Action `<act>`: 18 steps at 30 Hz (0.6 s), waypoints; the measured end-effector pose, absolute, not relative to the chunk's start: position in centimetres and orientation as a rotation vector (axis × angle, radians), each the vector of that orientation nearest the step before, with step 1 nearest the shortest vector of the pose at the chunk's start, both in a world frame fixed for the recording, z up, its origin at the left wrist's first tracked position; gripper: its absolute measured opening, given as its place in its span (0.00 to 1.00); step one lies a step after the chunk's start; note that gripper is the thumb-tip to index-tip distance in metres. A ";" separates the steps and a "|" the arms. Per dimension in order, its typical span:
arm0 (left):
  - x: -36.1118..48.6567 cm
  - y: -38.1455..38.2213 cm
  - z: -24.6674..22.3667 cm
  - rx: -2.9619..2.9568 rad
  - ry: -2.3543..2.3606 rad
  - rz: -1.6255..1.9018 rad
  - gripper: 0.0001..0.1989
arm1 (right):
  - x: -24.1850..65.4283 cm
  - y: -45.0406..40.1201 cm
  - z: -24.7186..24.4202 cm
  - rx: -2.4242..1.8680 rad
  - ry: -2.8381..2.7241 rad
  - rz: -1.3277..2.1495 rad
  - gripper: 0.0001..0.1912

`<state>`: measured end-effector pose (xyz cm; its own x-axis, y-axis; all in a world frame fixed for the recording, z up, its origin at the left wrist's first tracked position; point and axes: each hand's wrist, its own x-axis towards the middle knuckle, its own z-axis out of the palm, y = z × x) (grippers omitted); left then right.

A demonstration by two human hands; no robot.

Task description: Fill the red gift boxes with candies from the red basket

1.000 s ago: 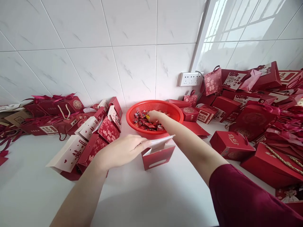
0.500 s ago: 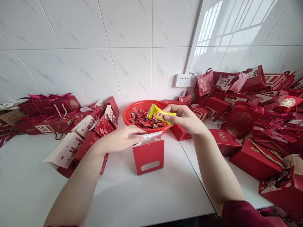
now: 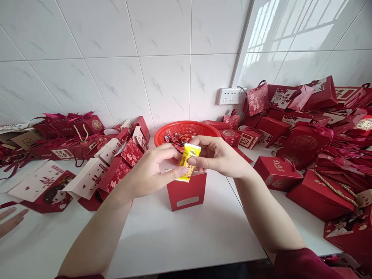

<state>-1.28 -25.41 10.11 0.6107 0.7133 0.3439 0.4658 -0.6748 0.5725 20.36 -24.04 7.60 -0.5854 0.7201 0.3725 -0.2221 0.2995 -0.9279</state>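
Observation:
Between my two hands is a small yellow wrapped candy (image 3: 189,161), held upright above a red gift box (image 3: 187,193). My left hand (image 3: 158,168) pinches its lower left side with thumb and fingers. On its right side, my right hand (image 3: 213,157) grips it, thumb across the front. The box stands on the white table with its top open; the hands and candy hide most of the opening. Just behind is a red plastic basket (image 3: 203,128) with red-wrapped candies (image 3: 178,138) in it.
Red and white gift boxes (image 3: 97,174) stand at the left, where another person's hand (image 3: 13,221) shows at the edge. A large pile of red boxes (image 3: 302,141) fills the right side. A power strip (image 3: 231,96) sits against the tiled wall.
My right hand has brought the yellow candy left and down over the box, and my left hand has taken hold of it too. Another person's hand and a box have appeared at the left.

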 end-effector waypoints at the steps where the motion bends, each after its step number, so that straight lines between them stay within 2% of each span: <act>1: -1.2 -25.4 10.1 2.388 0.941 0.785 0.08 | 20.2 -24.0 7.6 -0.462 -1.716 1.405 0.10; 9: -1.3 -24.6 9.5 2.020 0.932 0.824 0.11 | 20.0 -23.0 7.3 -0.507 -1.706 1.327 0.09; 18: -1.1 -24.3 9.4 2.124 1.056 0.810 0.09 | 19.8 -22.7 6.8 -0.560 -1.759 1.308 0.11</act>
<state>-1.11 -24.33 9.41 0.4911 0.8361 0.2447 0.4526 -0.4848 0.7484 19.85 -22.69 6.78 -0.5369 0.7608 0.3645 -0.1300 0.3522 -0.9268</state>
